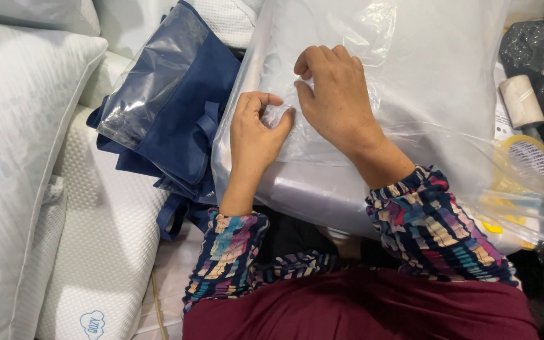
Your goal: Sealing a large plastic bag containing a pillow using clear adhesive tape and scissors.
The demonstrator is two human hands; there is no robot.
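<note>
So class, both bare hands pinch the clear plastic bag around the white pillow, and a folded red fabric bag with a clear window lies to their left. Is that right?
Not quite: the head view shows the folded fabric bag with a clear window is navy blue, not red. The rest holds: the left hand and right hand both pinch the clear plastic bag around the white pillow.

Clear plastic bag (410, 75) runs off top edge, contents only whitish blur. Left hand (256, 135) fingertips curled, hidden in film. Tape roll (530, 157) veiled by plastic. Pillow (14, 157) cut by left edge.
</note>
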